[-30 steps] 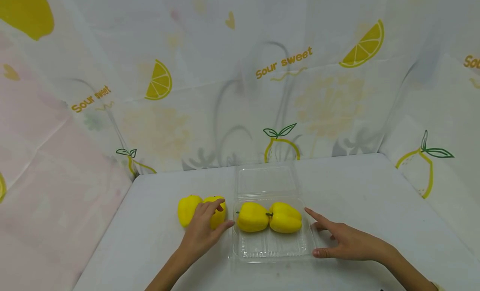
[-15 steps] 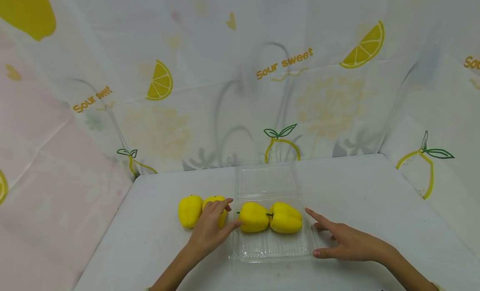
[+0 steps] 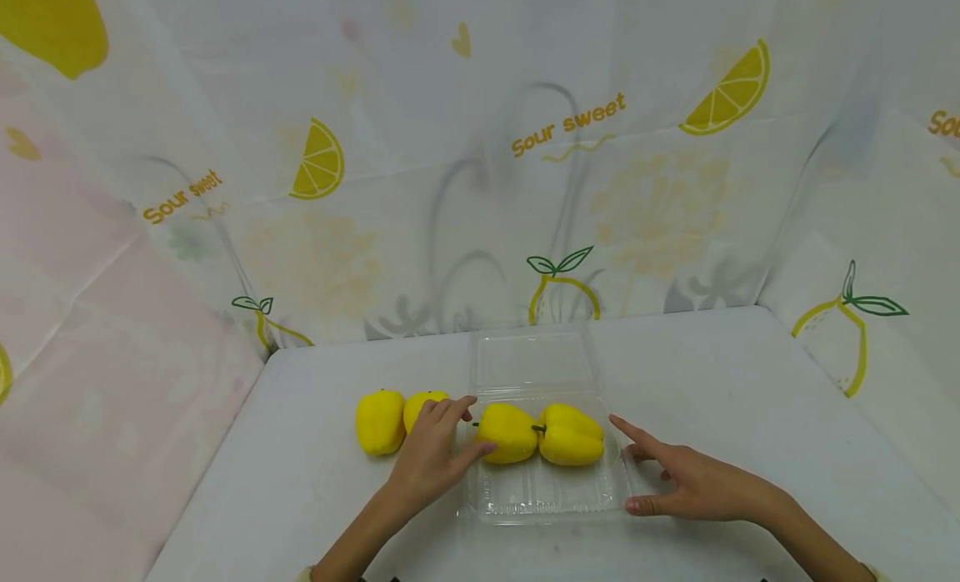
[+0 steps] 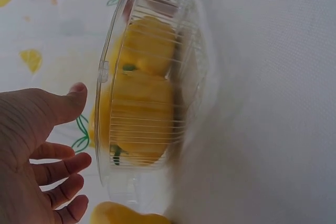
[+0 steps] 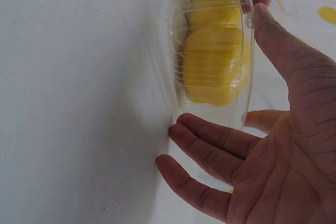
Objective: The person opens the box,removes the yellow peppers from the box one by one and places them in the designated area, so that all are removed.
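Note:
A clear plastic clamshell container point(image 3: 551, 503) lies unfolded on the table, its lid point(image 3: 534, 361) laid back behind the base. Two yellow bell peppers sit side by side in the base, a left pepper point(image 3: 508, 430) and a right pepper point(image 3: 573, 440). My left hand point(image 3: 427, 465) hovers by the base's left edge, fingers loosely bent and holding nothing; its thumb overlaps the left pepper in the head view. In the left wrist view, the fingertips point(image 4: 79, 162) are apart from the rim. My right hand point(image 3: 690, 484) is at the right side, fingers spread, fingertips close along the container's edge.
Two more yellow bell peppers stand on the white table point(image 3: 300, 482) left of the container: an outer pepper point(image 3: 380, 423) and an inner pepper point(image 3: 422, 405) partly covered by my left hand. A lemon-print cloth point(image 3: 420, 232) hangs behind and at both sides.
My left hand has moved right, away from the two loose peppers toward the container's left edge, its thumb now over the left pepper. The right hand and peppers stay in place.

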A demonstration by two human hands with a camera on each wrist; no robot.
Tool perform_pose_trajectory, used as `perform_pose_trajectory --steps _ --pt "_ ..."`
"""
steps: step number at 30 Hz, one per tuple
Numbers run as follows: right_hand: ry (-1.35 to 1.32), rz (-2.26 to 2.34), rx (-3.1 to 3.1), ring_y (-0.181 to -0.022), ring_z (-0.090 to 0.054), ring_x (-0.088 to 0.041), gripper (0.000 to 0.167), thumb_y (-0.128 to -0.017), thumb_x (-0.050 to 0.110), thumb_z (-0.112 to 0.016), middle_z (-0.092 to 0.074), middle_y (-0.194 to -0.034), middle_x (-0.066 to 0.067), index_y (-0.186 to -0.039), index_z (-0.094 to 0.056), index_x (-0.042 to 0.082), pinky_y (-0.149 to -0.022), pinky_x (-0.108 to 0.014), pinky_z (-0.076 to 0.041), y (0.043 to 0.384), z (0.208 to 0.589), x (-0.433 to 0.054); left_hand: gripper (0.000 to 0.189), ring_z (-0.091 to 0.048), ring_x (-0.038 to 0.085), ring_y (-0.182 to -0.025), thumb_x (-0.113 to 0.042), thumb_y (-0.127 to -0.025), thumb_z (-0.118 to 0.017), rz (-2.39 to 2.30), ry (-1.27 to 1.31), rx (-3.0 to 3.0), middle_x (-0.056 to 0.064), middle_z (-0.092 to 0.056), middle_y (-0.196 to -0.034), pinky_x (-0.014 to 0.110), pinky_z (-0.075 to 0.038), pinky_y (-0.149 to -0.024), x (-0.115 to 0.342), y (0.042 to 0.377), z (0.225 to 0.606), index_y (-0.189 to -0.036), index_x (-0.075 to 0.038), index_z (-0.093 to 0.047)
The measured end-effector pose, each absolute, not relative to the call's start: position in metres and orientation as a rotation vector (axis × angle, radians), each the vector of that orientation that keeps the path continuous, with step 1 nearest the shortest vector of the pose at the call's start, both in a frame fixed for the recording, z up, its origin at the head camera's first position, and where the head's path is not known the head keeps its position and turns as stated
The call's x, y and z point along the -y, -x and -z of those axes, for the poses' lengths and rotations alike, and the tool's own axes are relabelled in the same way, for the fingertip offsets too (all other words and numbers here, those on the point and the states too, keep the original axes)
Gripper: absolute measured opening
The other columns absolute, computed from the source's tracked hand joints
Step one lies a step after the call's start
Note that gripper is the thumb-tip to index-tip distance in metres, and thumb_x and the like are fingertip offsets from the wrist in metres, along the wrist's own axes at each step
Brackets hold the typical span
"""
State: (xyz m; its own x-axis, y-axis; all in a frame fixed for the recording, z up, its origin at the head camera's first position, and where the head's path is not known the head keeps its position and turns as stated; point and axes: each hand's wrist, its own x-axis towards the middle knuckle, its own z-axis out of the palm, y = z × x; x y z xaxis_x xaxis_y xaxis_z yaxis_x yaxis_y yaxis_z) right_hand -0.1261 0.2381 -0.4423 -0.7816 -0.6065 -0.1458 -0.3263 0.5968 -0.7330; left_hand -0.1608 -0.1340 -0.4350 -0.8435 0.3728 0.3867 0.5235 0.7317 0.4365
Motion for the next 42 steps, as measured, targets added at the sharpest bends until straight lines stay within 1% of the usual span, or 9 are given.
perform_pose_trajectory --steps 14,26,33,35,42 --pt "0.768 1.004 -2.467 -0.119 -0.053 -0.027 0.097 -0.09 0.052 -0.067 -0.054 -0.135 -0.007 -0.16 -0.006 0.023 -0.087 -0.038 -0.051 0.126 0.443 -0.238 0.07 -0.049 0.017 -0.097 -0.044 -0.078 -0.082 0.684 0.708 2.703 0.0 -0.063 -0.102 0.034 -0.047 -0.083 0.125 0.163 0.438 -0.131 -0.005 -0.059" --pt "0.763 0.998 -2.472 -0.119 -0.053 -0.03 0.097 -0.09 0.053 -0.066 -0.054 -0.135 -0.006 -0.16 -0.007 0.022 -0.088 -0.039 -0.051 0.125 0.441 -0.238 0.072 -0.048 0.018 -0.092 -0.046 -0.075 -0.083 0.595 0.732 2.686 0.0 -0.063 -0.097 0.034 -0.046 -0.08 0.122 0.166 0.443 -0.129 -0.005 -0.06" --pt "0.756 1.011 -2.456 -0.119 -0.052 -0.028 0.097 -0.09 0.051 -0.067 -0.054 -0.134 -0.005 -0.16 -0.006 0.022 -0.088 -0.039 -0.051 0.126 0.441 -0.238 0.071 -0.05 0.02 -0.094 -0.05 -0.076 -0.081 0.559 0.722 2.713 0.004 -0.065 -0.105 0.037 -0.047 -0.082 0.117 0.164 0.444 -0.127 -0.005 -0.06" --pt "0.754 1.013 -2.452 -0.119 -0.052 -0.028 0.097 -0.09 0.051 -0.067 -0.054 -0.134 -0.005 -0.16 -0.006 0.022 -0.088 -0.039 -0.051 0.126 0.442 -0.238 0.072 -0.05 0.021 -0.094 -0.05 -0.076 -0.08 0.551 0.724 2.711 0.004 -0.065 -0.105 0.037 -0.047 -0.082 0.117 0.164 0.444 -0.127 -0.004 -0.06" --pt "0.743 1.02 -2.44 -0.119 -0.052 -0.028 0.097 -0.09 0.051 -0.067 -0.053 -0.134 -0.006 -0.16 -0.007 0.022 -0.088 -0.038 -0.051 0.126 0.442 -0.238 0.075 -0.05 0.023 -0.094 -0.049 -0.072 -0.084 0.503 0.731 2.718 0.006 -0.064 -0.106 0.037 -0.045 -0.083 0.114 0.165 0.445 -0.127 -0.004 -0.06"
